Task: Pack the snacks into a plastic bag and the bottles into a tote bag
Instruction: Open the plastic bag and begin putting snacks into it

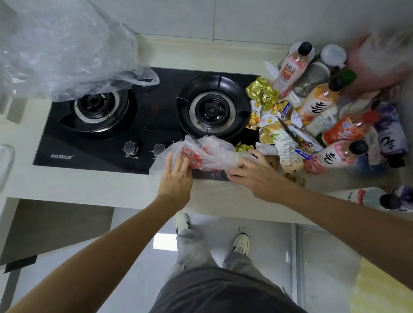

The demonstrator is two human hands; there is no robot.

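Two hands work a thin plastic bag point(207, 153) that lies on the near right corner of a black hob point(113, 129), with a red packet showing through it. The left hand point(177, 174) reaches in from the near side with fingers straight and spread, pressing on the bag's left part. The right hand point(251, 170) lies on the bag's right end with fingers bent over the film; whether it truly grips the film cannot be told. Both forearms are bare and stretched forward. Just right of the bag lies a heap of snacks point(269, 116) in yellow, gold and white wrappers. Further right, bottles point(325, 103) with dark caps stand and lie in a cluster, touching one another. More bottles sit at the near right edge. All of this rests on a pale counter point(103, 183) against a white tiled wall. Crumpled clear film point(66, 51) hangs over the far left burner. Below are a pale glossy floor and the person's white shoes.
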